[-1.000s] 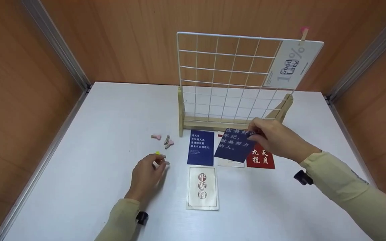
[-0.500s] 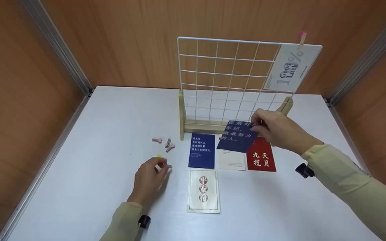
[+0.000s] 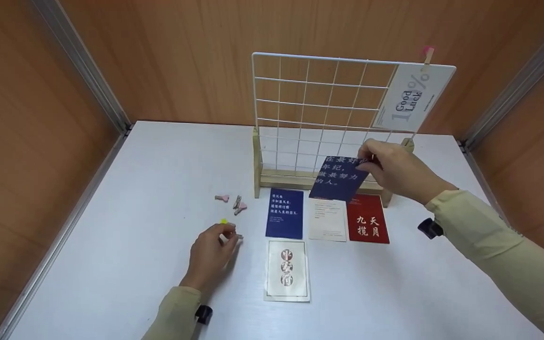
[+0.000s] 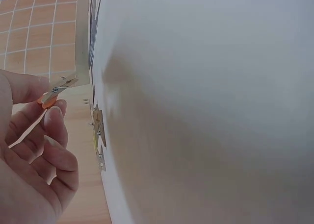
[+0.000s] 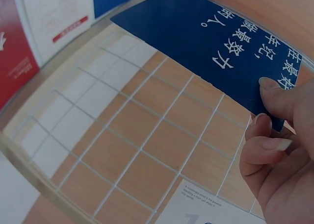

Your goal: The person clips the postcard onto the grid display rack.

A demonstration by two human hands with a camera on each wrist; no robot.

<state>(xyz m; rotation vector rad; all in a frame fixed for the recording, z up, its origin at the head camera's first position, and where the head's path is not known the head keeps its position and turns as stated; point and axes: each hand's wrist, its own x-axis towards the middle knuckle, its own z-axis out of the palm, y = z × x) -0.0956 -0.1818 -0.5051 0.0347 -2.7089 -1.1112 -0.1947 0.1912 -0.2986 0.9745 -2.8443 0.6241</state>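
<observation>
My right hand (image 3: 397, 167) pinches the top right corner of a dark blue card (image 3: 340, 179) with white characters. The card hangs tilted in front of the lower part of a white wire grid rack (image 3: 338, 58). In the right wrist view, the thumb (image 5: 279, 99) presses on the card's printed face. My left hand (image 3: 209, 255) stays low over the table, left of the cards. Between its thumb and forefinger it pinches a small wooden clothespin (image 4: 56, 90) with an orange ornament, mostly hidden in the head view.
Another blue card (image 3: 284, 215), a cream card (image 3: 327, 222) and a red card (image 3: 369, 222) lie before the rack. A bordered white card (image 3: 286, 288) lies nearer. Pink-tipped clothespins (image 3: 240, 207) lie left. A "Good Luck" card (image 3: 406, 97) is clipped at the rack's upper right.
My right hand has raised the blue card up and slightly right, toward the rack, uncovering more of the cream and red cards. The left hand has stayed nearly still.
</observation>
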